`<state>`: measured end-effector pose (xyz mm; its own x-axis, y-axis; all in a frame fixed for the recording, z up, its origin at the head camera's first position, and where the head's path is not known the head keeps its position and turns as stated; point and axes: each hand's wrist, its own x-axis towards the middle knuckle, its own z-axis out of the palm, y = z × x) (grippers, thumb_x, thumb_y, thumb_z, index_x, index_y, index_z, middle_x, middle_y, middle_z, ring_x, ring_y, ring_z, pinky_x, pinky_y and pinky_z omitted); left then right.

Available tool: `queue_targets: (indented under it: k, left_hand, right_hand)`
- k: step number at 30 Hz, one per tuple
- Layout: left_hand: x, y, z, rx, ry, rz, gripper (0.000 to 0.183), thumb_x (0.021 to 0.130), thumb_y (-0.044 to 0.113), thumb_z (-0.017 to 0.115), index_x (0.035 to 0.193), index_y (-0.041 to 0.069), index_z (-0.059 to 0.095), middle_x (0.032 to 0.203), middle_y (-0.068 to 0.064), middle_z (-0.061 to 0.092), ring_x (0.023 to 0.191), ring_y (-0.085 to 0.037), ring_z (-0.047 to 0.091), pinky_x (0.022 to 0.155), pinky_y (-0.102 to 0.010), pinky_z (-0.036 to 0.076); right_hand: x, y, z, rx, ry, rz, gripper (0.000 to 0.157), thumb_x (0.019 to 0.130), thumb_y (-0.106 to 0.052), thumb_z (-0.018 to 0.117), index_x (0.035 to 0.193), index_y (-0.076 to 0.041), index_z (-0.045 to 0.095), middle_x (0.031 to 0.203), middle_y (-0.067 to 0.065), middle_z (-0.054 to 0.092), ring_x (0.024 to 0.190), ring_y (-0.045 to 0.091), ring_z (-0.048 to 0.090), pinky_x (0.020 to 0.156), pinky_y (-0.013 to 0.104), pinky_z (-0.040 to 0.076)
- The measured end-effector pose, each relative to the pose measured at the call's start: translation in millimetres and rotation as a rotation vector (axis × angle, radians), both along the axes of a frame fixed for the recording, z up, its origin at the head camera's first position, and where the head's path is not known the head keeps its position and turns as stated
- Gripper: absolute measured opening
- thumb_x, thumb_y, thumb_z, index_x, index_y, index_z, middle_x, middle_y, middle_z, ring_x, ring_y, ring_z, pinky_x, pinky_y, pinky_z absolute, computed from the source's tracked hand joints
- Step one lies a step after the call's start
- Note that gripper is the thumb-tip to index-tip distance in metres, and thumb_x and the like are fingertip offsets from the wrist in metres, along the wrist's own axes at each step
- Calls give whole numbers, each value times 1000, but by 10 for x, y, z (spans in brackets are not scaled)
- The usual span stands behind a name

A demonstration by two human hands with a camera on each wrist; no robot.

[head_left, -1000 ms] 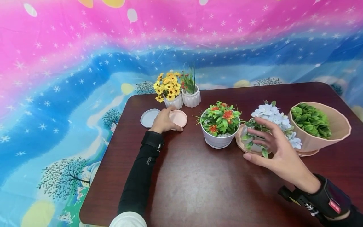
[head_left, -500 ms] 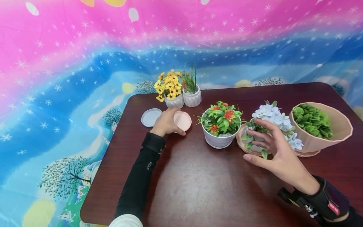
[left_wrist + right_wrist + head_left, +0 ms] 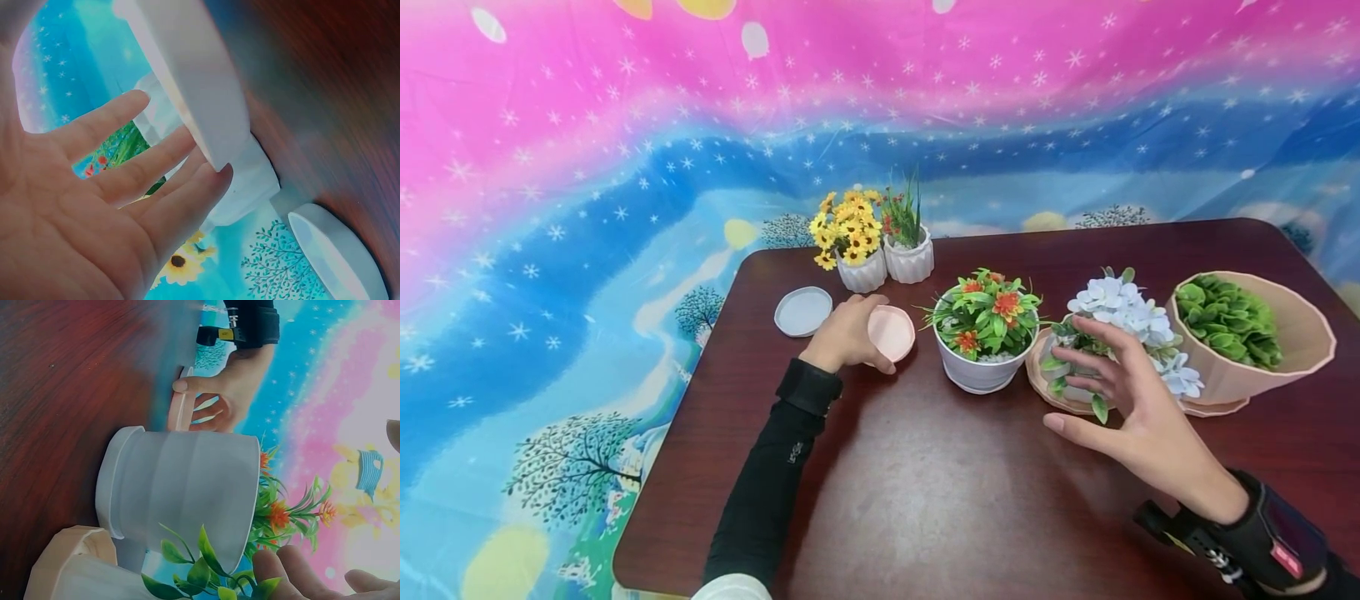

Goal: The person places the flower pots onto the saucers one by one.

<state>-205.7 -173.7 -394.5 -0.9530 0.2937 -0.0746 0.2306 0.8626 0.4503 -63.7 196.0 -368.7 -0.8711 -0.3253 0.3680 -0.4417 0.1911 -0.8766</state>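
Observation:
My left hand holds the small pale pink saucer from its left side, thumb at the near edge and fingers at the far edge. In the left wrist view the fingertips touch the rim of that saucer, which looms edge-on. My right hand hovers with spread, relaxed fingers in front of a pot of white flowers, partly hiding it. That pot stands on a pink saucer. Between the hands sits a white pot with orange flowers, its own base visible in the right wrist view.
A pale grey saucer lies left of my left hand. Behind are two small white pots, one with yellow flowers, one with grass and red blooms. A large pink pot holding green foliage stands at right. The brown table meets a printed backdrop.
My left hand and the pink saucer have moved rightward and slightly nearer, away from the grey saucer and closer to the orange-flower pot. My right hand has stayed almost still.

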Motion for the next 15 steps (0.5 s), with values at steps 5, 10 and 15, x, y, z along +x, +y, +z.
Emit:
queue_targets:
  k: [5, 10, 15]
  left_hand:
    - [22, 29, -33, -10, -18, -31, 115, 57, 31, 108, 156, 9, 53, 143, -17, 58, 123, -34, 60, 102, -52, 54]
    - [52, 61, -60, -4, -36, -52, 117, 57, 30, 108, 157, 9, 51, 142, -17, 57, 124, -33, 60, 102, -51, 54]
    - [89, 75, -77, -14, -59, -54, 118, 58, 30, 108, 158, 10, 49, 145, -17, 56, 126, -33, 59, 103, -52, 54]
  right_hand:
    - [21, -16, 17, -16, 5, 8, 104, 83, 25, 76, 168, -8, 25, 158, 10, 49, 139, 8, 55, 105, 20, 47]
    - [37, -27, 34, -25, 5, 28, 104, 83, 25, 75, 168, -6, 24, 159, 7, 49, 141, 8, 54, 107, 21, 46]
    - [41, -33, 52, -28, 0, 48, 104, 85, 23, 75, 169, -9, 22, 164, 9, 42, 143, 10, 51, 109, 23, 46]
